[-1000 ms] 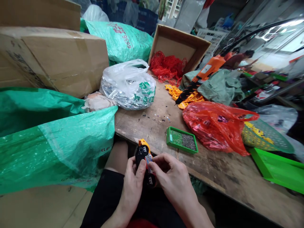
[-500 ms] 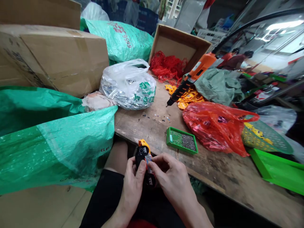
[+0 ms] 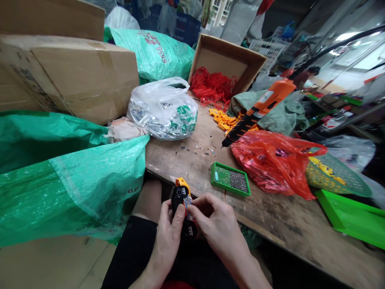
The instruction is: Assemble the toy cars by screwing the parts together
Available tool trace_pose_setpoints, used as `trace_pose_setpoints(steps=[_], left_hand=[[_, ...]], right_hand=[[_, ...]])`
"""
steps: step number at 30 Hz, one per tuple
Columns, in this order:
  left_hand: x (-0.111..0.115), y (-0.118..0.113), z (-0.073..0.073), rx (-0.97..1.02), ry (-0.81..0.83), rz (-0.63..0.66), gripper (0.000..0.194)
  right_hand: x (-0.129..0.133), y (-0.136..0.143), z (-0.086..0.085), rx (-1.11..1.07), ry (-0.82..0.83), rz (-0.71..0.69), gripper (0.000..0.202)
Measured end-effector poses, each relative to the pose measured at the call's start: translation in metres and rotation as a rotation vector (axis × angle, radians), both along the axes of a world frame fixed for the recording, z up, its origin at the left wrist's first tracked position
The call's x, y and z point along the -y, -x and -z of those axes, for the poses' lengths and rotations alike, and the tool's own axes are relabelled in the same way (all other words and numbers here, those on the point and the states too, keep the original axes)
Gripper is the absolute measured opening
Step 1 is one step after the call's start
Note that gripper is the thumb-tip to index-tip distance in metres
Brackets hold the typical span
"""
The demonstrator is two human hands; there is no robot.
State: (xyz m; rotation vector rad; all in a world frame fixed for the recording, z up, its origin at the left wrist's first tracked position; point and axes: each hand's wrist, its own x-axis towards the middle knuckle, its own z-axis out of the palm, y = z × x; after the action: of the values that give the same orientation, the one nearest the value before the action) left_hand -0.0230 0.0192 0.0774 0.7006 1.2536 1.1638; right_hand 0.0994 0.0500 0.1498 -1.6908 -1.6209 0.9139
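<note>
Over my lap, in front of the table edge, I hold a small orange-and-black toy car point(image 3: 181, 192) with round black wheel-like parts bearing white marks. My left hand point(image 3: 169, 226) is closed around its left side, the thumb pressed on the black part. My right hand point(image 3: 218, 220) pinches its right side, thumb and fingers at a silvery or clear piece; the fingertips partly hide what they grip. Beyond the hands, a green tray point(image 3: 230, 179) of small screws lies on the table. An orange-and-black electric screwdriver point(image 3: 258, 112) hangs tilted above the table, touched by neither hand.
A white plastic bag point(image 3: 162, 110) of silvery parts and a red bag point(image 3: 270, 160) lie on the table point(image 3: 189, 158). Orange parts point(image 3: 224, 119) are heaped behind the screwdriver. Red parts fill a tipped box point(image 3: 231, 50). A green sack point(image 3: 90, 180) and cartons point(image 3: 81, 76) stand left.
The hanging screwdriver has swung to the right and a little lower, so its tip is now near the red bag. Both hands and the toy car have hardly moved.
</note>
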Motion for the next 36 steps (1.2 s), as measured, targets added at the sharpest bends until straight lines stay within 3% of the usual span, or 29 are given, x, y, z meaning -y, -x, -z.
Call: trace_pose_setpoints(steps=[11,16,25,36], left_hand=[[-0.002,0.003,0.000,0.122,0.011,0.001,0.052],[-0.004,0.003,-0.004,0.155,0.040,-0.022,0.051],[-0.007,0.005,-0.011,0.249,0.127,-0.037,0.059],[-0.011,0.005,-0.016,0.267,0.179,-0.031,0.058]], right_hand=[[0.002,0.003,0.003,-0.020,-0.004,-0.024,0.015],[0.005,0.004,0.009,0.008,-0.082,-0.024,0.015],[0.009,0.009,0.011,0.223,-0.284,-0.066,0.017],[0.019,0.017,0.015,0.578,-0.486,-0.123,0.038]])
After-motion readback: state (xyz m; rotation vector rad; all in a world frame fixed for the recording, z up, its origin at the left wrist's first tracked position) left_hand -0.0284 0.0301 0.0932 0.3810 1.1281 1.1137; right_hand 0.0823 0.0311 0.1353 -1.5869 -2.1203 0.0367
